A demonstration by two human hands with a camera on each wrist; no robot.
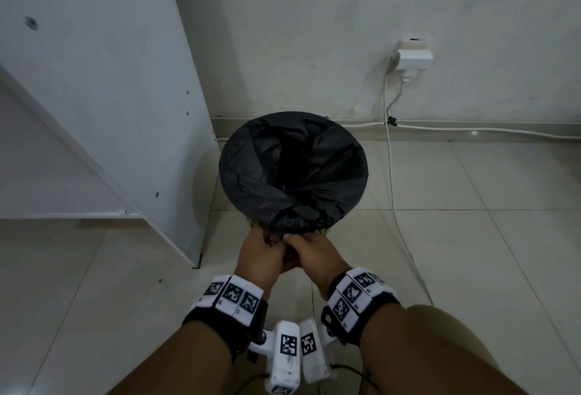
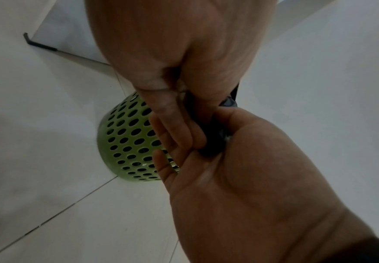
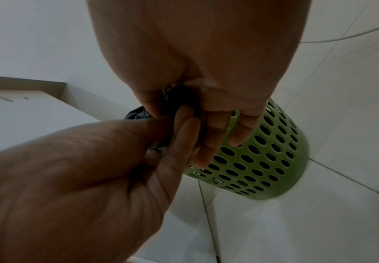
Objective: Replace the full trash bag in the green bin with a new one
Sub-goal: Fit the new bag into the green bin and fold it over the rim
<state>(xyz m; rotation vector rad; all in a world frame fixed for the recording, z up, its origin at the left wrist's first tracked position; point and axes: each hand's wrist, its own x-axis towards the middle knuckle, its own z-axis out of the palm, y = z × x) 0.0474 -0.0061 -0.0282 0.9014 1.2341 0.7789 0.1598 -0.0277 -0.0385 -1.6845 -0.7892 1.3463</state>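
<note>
We see a pale tiled floor (image 1: 471, 237) meeting a white wall, and on it the green bin (image 3: 262, 160), round with oval holes all over. A crinkled black trash bag (image 1: 292, 168) lines it, gathered into a bunch at the bin's near rim. There our left hand (image 1: 257, 256) and right hand (image 1: 311, 256) meet, fingers (image 2: 172, 113) curled, pinching that bunch. We read no writing on the bin
</note>
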